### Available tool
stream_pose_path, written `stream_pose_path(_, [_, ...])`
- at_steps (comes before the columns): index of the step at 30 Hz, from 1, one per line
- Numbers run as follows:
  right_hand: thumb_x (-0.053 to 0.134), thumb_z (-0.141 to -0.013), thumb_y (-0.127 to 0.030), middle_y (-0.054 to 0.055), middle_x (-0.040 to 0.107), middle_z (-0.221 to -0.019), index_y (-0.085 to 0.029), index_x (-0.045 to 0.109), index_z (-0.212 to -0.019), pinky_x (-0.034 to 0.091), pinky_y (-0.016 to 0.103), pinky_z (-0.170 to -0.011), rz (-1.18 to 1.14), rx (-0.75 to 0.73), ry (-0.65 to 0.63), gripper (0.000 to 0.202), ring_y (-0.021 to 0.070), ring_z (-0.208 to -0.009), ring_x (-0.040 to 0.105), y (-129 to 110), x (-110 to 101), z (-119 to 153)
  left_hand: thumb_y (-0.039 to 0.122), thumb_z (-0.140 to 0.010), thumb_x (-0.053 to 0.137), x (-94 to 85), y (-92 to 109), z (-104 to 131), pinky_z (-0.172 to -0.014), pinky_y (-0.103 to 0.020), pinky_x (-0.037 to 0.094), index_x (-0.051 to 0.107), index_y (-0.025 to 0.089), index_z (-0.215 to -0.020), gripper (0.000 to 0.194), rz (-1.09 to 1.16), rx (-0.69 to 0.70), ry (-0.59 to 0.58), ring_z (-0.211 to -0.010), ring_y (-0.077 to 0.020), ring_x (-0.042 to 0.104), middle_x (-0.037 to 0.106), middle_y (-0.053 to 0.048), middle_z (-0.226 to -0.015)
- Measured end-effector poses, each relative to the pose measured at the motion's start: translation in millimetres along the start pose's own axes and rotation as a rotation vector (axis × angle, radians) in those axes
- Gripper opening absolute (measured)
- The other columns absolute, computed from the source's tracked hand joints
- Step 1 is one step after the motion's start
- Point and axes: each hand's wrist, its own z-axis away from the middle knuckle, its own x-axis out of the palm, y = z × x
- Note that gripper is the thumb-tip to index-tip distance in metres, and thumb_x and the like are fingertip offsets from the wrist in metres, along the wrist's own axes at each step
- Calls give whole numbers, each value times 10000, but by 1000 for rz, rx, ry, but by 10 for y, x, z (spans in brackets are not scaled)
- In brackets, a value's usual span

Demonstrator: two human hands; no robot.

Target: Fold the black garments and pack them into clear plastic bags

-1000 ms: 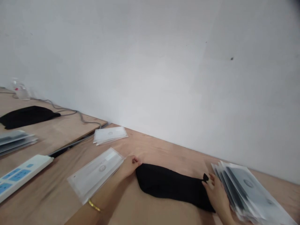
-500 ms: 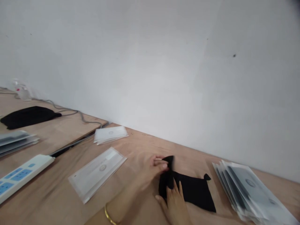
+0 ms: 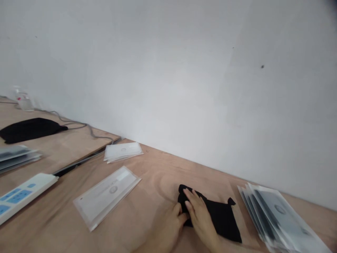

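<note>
A black cloth (image 3: 223,219), seemingly partly folded at its left end, lies on the wooden table, with a small knot-like tab at its far right corner. My right hand (image 3: 198,214) lies on its left part with fingers stretched out, pressing it down. Beside it, my left hand (image 3: 170,223) has its fingers curled at the cloth's near left edge and grips it there. Part of the cloth is hidden under my hands.
Several filled clear sleeves (image 3: 283,214) are stacked at the right. Flat clear zip pouches (image 3: 107,196) and a smaller pile (image 3: 123,151) lie left. Farther left are a power strip (image 3: 26,195), another black cloth (image 3: 31,130), a cable and a plastic bottle (image 3: 24,101). A white wall stands behind.
My left hand has come down from the cloth's raised far corner to its near left edge. That corner now lies flat, and my right hand has moved up onto the folded part.
</note>
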Motion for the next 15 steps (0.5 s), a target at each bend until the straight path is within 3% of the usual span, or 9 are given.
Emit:
stream_pose_path(3, [235, -936, -502, 2, 380, -1456, -221, 359, -1398, 238, 500, -1116, 140, 45, -110, 554, 238, -1367, 298, -67, 204, -144, 149, -874, 510, -51, -1, 63, -745, -318, 426, 658, 286, -1083, 291, -131, 18, -84, -862, -220, 542, 584, -48, -957])
stream_pose_path(6, [271, -923, -514, 102, 320, -1476, -100, 297, -1413, 203, 556, -1106, 196, 120, -66, 642, 304, -1370, 274, 21, 308, -160, 130, -880, 480, -131, 10, 177, -757, -302, 438, 626, 293, -1128, 331, -181, 26, -117, -881, -209, 545, 569, -50, -981])
stream_pose_path(9, [239, -920, -529, 92, 232, -1506, -99, 216, -1437, 198, 573, -1099, 281, 157, -17, 673, 306, -1389, 218, 131, 325, -56, 111, -820, 530, -169, 0, 241, -810, -299, 445, 601, 259, -1131, 351, -162, 22, -100, -940, -208, 534, 537, -65, -1071])
stream_pose_path(12, [225, -908, -553, 28, 262, -1493, -153, 289, -1422, 209, 589, -1094, 353, 178, -18, 654, 286, -1382, 250, 223, 345, 139, 60, -818, 489, -144, -46, 211, -851, -309, 438, 577, 240, -1135, 376, -184, 11, -82, -986, -209, 524, 530, -67, -1121])
stream_pose_path(15, [334, -870, -549, 74, 334, -1461, -124, 388, -1383, 257, 597, -1075, 349, 194, 115, 668, 311, -1349, 321, 279, 440, 343, 13, -840, 399, -119, -30, 134, -830, -303, 436, 572, 235, -1124, 401, -220, 4, -102, -961, -202, 536, 567, -53, -1074])
